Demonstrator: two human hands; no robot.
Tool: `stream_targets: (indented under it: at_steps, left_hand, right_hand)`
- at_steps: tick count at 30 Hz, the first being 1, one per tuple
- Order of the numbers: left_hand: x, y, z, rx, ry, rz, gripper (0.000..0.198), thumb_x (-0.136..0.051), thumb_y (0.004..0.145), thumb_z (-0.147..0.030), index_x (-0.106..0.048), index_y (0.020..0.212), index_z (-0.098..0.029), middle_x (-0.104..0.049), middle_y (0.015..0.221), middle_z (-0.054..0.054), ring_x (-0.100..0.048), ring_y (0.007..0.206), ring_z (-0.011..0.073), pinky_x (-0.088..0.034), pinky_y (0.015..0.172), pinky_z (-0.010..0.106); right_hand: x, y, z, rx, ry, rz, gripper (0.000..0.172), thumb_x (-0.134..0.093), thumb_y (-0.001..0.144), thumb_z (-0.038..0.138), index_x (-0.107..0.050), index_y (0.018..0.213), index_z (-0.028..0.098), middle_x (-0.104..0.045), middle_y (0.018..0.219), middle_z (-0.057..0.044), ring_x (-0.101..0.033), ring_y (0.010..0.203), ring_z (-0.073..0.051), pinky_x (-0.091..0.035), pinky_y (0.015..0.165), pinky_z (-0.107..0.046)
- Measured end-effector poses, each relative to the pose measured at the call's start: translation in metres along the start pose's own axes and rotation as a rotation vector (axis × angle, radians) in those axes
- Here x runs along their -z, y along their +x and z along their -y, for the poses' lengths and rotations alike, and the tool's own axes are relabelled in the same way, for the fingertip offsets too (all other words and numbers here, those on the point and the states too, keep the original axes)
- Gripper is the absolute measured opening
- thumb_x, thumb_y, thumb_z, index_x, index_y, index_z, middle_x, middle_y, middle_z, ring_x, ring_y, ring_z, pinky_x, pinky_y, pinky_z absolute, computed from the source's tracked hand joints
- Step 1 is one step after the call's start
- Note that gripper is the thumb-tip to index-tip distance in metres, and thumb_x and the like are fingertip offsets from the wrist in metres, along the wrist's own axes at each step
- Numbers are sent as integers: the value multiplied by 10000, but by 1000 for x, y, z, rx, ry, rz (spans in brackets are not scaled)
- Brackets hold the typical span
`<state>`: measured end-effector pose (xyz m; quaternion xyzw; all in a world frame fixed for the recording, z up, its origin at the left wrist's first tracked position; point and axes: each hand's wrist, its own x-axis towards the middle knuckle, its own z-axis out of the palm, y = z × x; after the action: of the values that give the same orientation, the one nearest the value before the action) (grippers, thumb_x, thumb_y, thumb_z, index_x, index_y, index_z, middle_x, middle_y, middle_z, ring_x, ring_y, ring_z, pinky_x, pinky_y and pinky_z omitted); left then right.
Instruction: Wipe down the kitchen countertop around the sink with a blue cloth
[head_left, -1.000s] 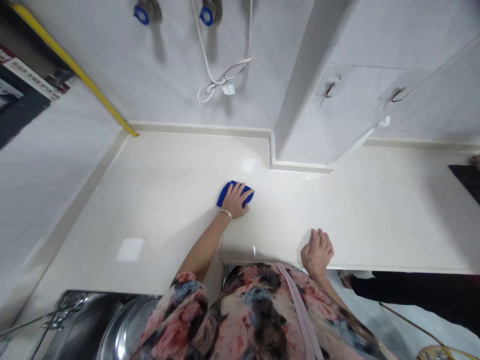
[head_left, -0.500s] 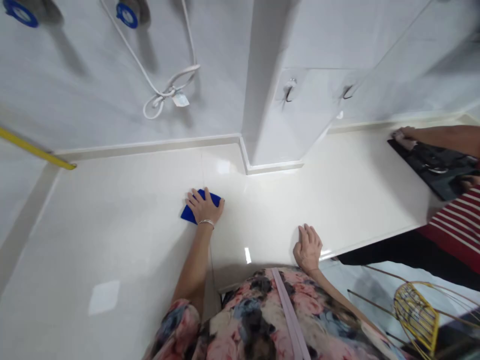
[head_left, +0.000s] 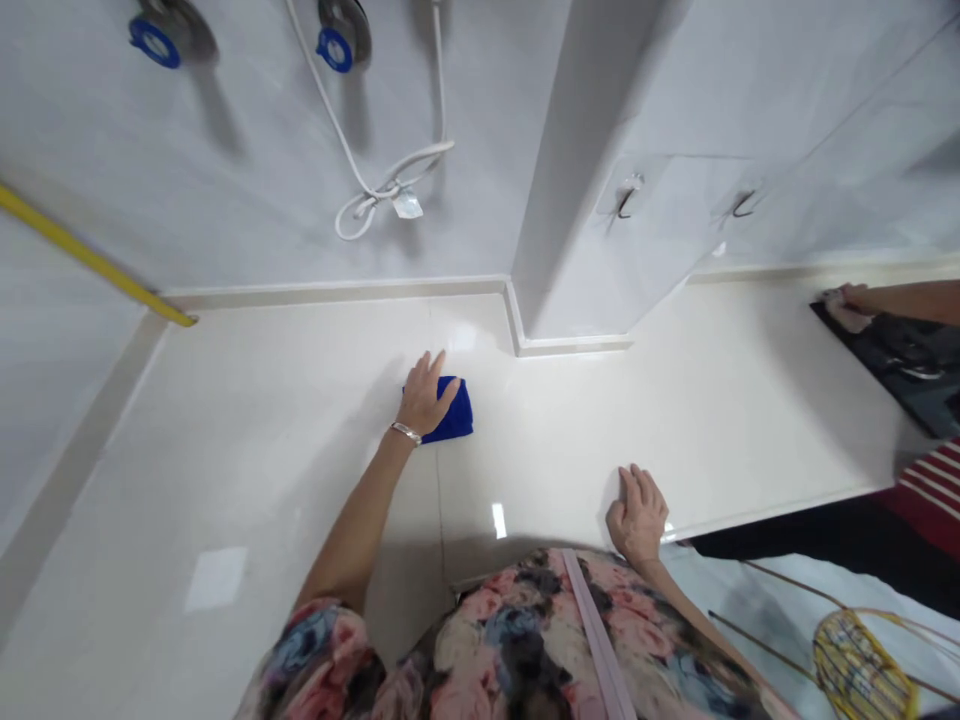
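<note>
A folded dark blue cloth point(head_left: 456, 412) lies on the glossy cream countertop point(head_left: 300, 400), close to a seam. Over the cloth's left part is my left hand point(head_left: 425, 395), fingers stretched out and thumb across the blue fabric; a bracelet circles that wrist. The hand hides some of the cloth. My right hand point(head_left: 637, 510) rests on the counter by its front edge, fingers loosely extended and nothing in them.
White pillar point(head_left: 570, 250) with two hooks juts from the back wall. Valves point(head_left: 335, 50), a knotted white cable point(head_left: 375, 200) and a yellow pipe point(head_left: 90, 260) line the left. At right, another person's hand point(head_left: 851, 300) wipes a black cooktop point(head_left: 892, 350); a yellow basket point(head_left: 859, 665) stands below.
The view has shifted, moving the scene rightward. My left hand has turned and sits more to the cloth's left, exposing its right side. My right hand stays at the counter edge.
</note>
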<state>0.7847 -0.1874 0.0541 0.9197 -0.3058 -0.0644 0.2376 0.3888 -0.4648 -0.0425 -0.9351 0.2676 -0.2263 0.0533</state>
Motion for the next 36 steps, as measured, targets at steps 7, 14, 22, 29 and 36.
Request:
stream_targets:
  at_steps: [7, 14, 22, 29, 36]
  left_hand:
    - [-60, -11, -60, 168, 185, -80, 761, -561, 954, -514, -462, 1615, -151, -280, 1753, 202, -123, 1631, 500, -109, 1289, 750]
    - [-48, -51, -31, -7, 167, -56, 601, -497, 965, -288, -554, 1561, -227, -363, 1733, 124, -223, 1638, 386, -194, 1337, 631]
    - [-31, -163, 13, 322, 219, -232, 911, -530, 955, -484, -199, 1693, -64, -216, 1756, 255, -69, 1656, 428, -161, 1323, 702]
    - [5, -154, 74, 768, 254, -379, 788, -403, 996, -520, -377, 1630, -52, -239, 1738, 290, -153, 1632, 482, -159, 1303, 722]
    - [36, -86, 109, 748, 286, -271, 859, -322, 986, -524, -217, 1669, -15, -151, 1774, 252, -83, 1664, 377, -38, 1295, 739]
  right_hand:
    - [3, 5, 7, -7, -32, 3, 638, -455, 882, 153, -509, 1517, 185, -540, 1534, -154, -421, 1485, -330, -367, 1197, -564]
    - [5, 4, 5, -19, -14, 7, 603, -444, 906, 167, -529, 1503, 188, -551, 1531, -151, -432, 1481, -319, -357, 1208, -556]
    - [7, 0, -2, -35, 28, 32, 592, -470, 909, 218, -558, 1492, 162, -541, 1549, -180, -441, 1487, -365, -356, 1199, -603]
    - [9, -2, -3, -37, 23, 25, 619, -467, 893, 232, -557, 1501, 157, -558, 1531, -202, -482, 1457, -404, -376, 1174, -646]
    - [9, -4, -5, -43, 49, -1, 649, -476, 893, 260, -558, 1534, 199, -569, 1543, -193, -508, 1444, -447, -387, 1162, -708]
